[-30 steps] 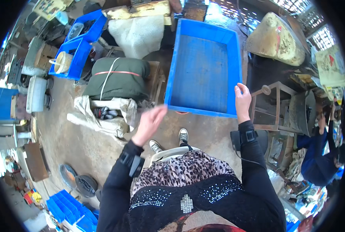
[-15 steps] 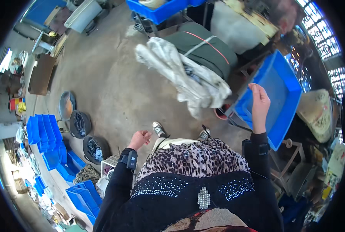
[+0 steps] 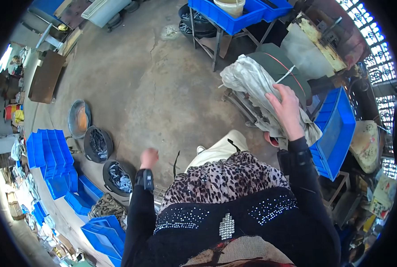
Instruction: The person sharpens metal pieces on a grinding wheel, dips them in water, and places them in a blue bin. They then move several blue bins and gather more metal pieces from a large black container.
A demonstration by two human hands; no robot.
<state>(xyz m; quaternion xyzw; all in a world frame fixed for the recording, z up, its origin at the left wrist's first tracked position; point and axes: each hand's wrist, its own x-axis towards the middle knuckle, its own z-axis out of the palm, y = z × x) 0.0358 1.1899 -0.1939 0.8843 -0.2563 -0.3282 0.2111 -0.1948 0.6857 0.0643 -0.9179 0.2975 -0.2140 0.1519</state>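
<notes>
My right hand (image 3: 285, 110) reaches over a grey-white cloth (image 3: 252, 78), its thumb and fingers apart. Whether the fingertips touch the cloth is hard to tell. The cloth lies draped over a metal frame (image 3: 245, 107) and against a dark green padded bundle (image 3: 276, 62), which has a red cord and a pale strap round it. My left hand (image 3: 150, 158) hangs over the floor at the left, near a black tub (image 3: 118, 177) of dark scraps. Motion blurs its fingers, and I see nothing in it.
Blue crates (image 3: 51, 153) stack up at the left beside a second black tub (image 3: 98, 144) and a metal basin (image 3: 79, 118). A tilted blue tray (image 3: 336, 129) stands at the right. At the far side, a metal-legged stand (image 3: 216, 49) bears blue trays and a bucket (image 3: 230, 6).
The cloth, moving and spread wider earlier, now lies over the frame. My right hand has opened beside it. My view has shifted, and one foot has gone out of sight.
</notes>
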